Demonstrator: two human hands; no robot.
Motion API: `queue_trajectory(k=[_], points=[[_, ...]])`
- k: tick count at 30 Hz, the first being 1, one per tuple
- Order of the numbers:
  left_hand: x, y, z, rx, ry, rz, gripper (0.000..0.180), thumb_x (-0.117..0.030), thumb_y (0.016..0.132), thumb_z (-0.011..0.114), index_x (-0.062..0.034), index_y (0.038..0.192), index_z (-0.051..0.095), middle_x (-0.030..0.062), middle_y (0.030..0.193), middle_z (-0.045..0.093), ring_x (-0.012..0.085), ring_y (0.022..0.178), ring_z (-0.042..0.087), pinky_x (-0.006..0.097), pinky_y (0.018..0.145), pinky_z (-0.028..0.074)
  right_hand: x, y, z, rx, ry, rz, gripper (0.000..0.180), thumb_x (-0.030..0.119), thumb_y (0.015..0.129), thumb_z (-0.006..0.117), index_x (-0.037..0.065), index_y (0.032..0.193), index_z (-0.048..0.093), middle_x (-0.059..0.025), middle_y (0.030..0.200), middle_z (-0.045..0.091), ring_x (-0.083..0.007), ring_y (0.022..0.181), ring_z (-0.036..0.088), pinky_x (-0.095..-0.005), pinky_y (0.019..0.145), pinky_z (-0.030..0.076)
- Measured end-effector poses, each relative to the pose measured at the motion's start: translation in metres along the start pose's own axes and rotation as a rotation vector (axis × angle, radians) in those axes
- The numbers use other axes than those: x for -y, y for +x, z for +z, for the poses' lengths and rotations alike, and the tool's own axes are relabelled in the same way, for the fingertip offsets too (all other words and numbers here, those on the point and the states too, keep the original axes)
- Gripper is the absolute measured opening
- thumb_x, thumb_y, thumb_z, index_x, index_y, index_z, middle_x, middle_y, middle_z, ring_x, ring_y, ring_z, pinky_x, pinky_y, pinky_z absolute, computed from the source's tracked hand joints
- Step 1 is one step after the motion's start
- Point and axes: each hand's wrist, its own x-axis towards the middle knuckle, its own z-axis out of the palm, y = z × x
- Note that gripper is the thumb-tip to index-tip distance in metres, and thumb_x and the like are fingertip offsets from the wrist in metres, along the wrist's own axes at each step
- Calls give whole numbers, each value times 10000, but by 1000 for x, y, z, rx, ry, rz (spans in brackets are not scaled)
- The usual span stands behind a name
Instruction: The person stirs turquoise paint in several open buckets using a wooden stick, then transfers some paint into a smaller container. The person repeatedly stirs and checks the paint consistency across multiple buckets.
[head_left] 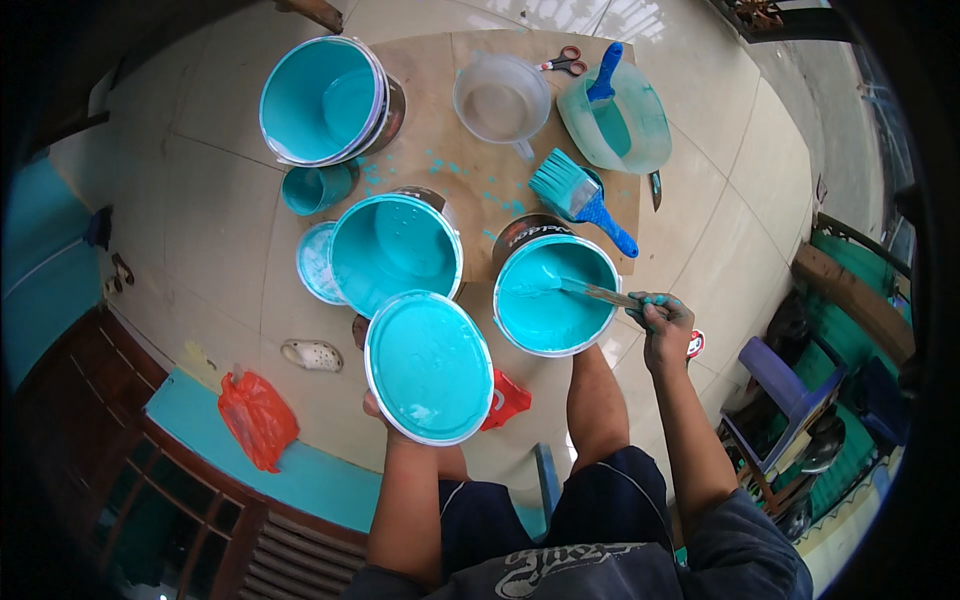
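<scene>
Nearest, the left hand (378, 408) grips a paint-coated lid (429, 366) just left of the opened turquoise paint can (556, 295), while the right hand (662, 322) clasps a stir stick (598, 292) dipped in it, mixing seemingly unfinished, brush (578, 195) unused beyond.

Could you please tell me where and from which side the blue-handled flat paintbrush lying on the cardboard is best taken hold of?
Grip the blue-handled flat paintbrush by its bare blue handle, probably coming from the person's right. The handle points toward the lower right and looks dry, while the teal-coated bristles fan toward the upper left over a small container, so they are best left untouched.
</scene>
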Motion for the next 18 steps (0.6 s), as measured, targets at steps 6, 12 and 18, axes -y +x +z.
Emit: queue_trajectory(k=[6, 12, 18], points=[[1, 0, 4, 25, 71, 28, 1055, -796, 728, 594, -132, 1520, 380, 190, 1509, 427, 399, 1311, 496, 581, 1037, 478, 0, 8, -9, 42, 29, 85, 73, -98, 891, 571, -74, 952, 602, -234, 1006, 685, -309, 894, 713, -392, 832, 625], [1, 4, 6, 74, 34, -20, 1077, -785, 703, 645, -132, 1518, 382, 184, 1515, 419, 396, 1317, 489, 581, 1050, 467, -7, 11, -28, 34, 98, 97, 73, -86, 888, 590, -80, 961, 593, -248, 993, 682, -319, 878, 716, -384, 808, 629], [7, 7, -2, 43, 116, 33, 1112, -764, 682, 687, -109, 1522, 365, 205, 1524, 397, 405, 1333, 469, 580, 1064, 454, -16, 7, -52, 56, 179, 129, 99, -58, 868, 639, -60, 955, 592, -229, 971, 676, -312, 863, 712, -371, 771, 635]])
